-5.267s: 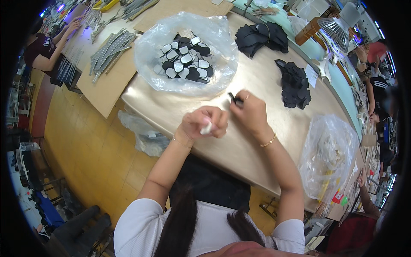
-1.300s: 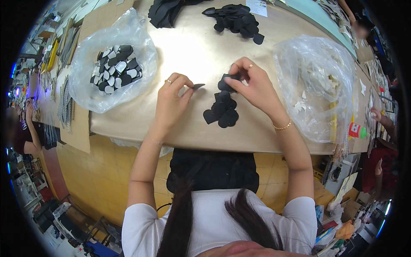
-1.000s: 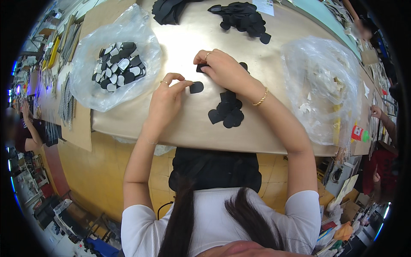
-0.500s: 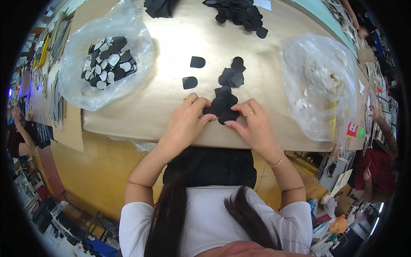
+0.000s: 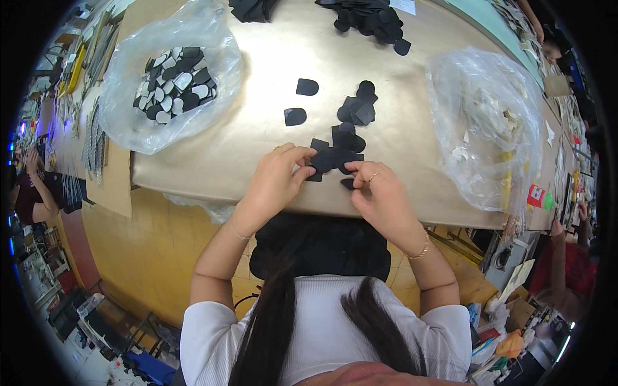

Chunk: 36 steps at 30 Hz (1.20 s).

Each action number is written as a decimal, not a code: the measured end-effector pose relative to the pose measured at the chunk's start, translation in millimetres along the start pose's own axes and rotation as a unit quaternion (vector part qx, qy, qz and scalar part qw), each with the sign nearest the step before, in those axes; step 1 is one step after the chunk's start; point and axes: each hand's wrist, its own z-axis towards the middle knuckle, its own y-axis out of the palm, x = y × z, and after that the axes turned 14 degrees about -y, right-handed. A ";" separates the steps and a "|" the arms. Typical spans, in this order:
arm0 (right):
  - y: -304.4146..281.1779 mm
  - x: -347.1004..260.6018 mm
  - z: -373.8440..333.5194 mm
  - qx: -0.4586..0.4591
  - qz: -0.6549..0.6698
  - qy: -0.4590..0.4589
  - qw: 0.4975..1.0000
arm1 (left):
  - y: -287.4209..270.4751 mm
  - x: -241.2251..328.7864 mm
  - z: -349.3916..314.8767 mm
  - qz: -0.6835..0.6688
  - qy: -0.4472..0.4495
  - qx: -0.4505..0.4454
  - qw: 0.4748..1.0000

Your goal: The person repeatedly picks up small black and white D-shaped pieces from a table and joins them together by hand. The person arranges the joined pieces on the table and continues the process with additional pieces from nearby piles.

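A loose cluster of black rounded pieces (image 5: 331,158), flat with one straight end, lies near the front of the table. At its left edge my left hand (image 5: 275,179) is closed, thumb and index finger gripping a black rounded piece. My right hand (image 5: 384,204) is at the right edge, index fingertip on the cluster and thumb held apart from it. One small dark piece (image 5: 347,184) shows beside that thumb, partly hidden by the hand. Just beyond lies a second cluster (image 5: 358,110), and two single pieces, one upper (image 5: 307,87) and one lower (image 5: 295,116), lie to the left.
An open clear bag (image 5: 122,125) of black and white pieces stands at the left. Another clear bag (image 5: 450,77) with pale scraps is at the right, near a red-and-green bottle (image 5: 539,197). More black pieces (image 5: 380,24) are heaped at the far edge. Other people work at both sides.
The front cluster has spread wider, with more straight ends showing. My right thumb has drawn away from the pieces, while my left fingers remain at the left edge. The whole view has shifted slightly.
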 end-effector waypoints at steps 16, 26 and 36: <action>-41.3 18.0 111.5 -0.111 0.039 0.027 0.993 | -37.9 -19.5 4.4 -0.094 -0.106 0.060 0.988; -34.8 37.4 153.7 -0.142 -0.014 -0.010 0.990 | -28.7 -30.6 15.4 -0.061 -0.064 0.128 0.988; -37.3 38.5 153.5 -0.148 -0.010 -0.030 0.988 | -33.3 -24.8 -2.7 -0.181 -0.173 0.081 0.965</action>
